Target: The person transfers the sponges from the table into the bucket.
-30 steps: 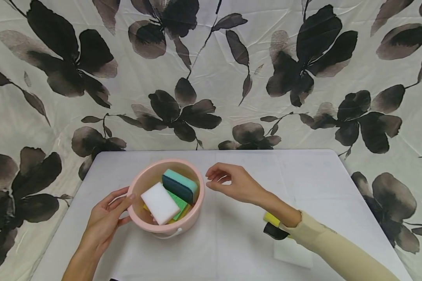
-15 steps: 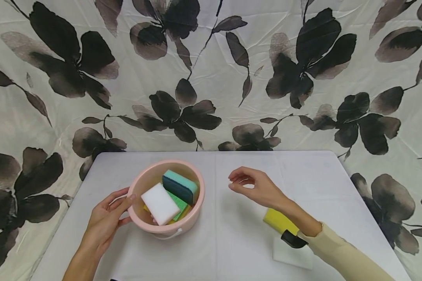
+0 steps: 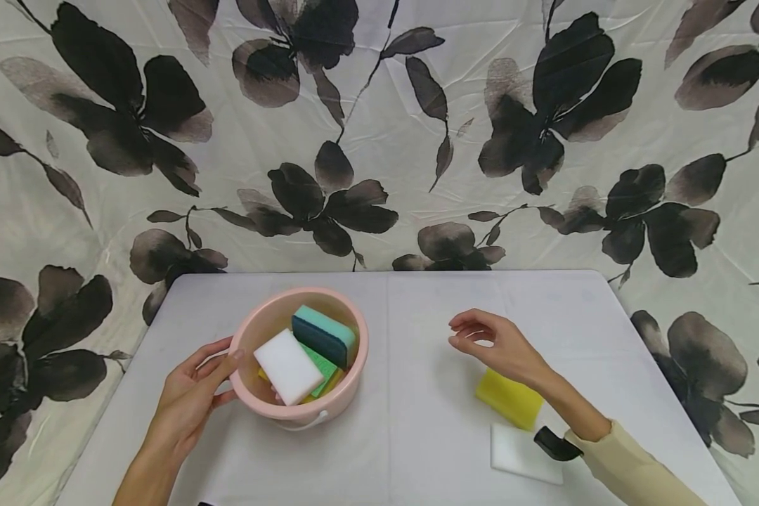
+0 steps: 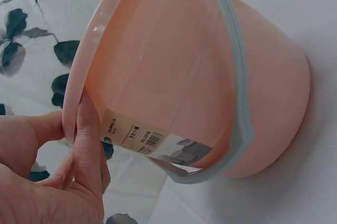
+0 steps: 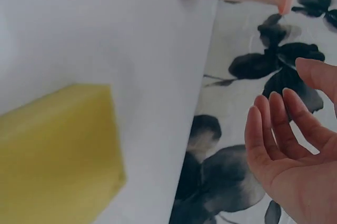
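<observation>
My left hand (image 3: 186,397) pinches the rim of a pink bucket (image 3: 348,397) on its left side. The left wrist view shows the thumb and fingers on either side of the bucket rim (image 4: 84,61). Inside lie a white sponge (image 3: 288,367), a teal sponge with a dark scouring side (image 3: 322,336), a green sponge (image 3: 322,364) and something yellow beneath, partly hidden. My right hand (image 3: 502,344) hovers over the table with loosely bent fingers, holding nothing. Just below it in the head view is a yellow sponge (image 3: 509,399), large in the right wrist view.
A flat white sponge (image 3: 514,450) lies near the yellow one, overlapped by a black wrist band (image 3: 556,444). The bucket's pale handle (image 4: 239,71) hangs down its side. Behind the white table (image 3: 417,450) hangs a floral cloth (image 3: 436,126).
My right hand has drawn back from beside the bucket toward the right, uncovering the yellow and white sponges. My left hand and the bucket have stayed put.
</observation>
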Available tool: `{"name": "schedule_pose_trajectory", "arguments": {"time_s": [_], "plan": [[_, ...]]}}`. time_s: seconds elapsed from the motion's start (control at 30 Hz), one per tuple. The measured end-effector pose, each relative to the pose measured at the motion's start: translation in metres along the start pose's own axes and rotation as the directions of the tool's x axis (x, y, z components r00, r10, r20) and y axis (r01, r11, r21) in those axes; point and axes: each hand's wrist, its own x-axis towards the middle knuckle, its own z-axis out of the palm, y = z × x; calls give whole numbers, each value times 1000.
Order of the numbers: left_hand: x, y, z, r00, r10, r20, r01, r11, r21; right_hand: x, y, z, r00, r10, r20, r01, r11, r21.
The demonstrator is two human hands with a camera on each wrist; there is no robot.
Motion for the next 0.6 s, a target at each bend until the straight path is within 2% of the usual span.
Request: {"name": "schedule_pose_trajectory", "arguments": {"time_s": [0.6], "plan": [[-1, -1, 1, 1000, 14, -5, -14, 1000, 15, -36, 54, -15, 991, 111, -70, -115, 991, -65]]}}
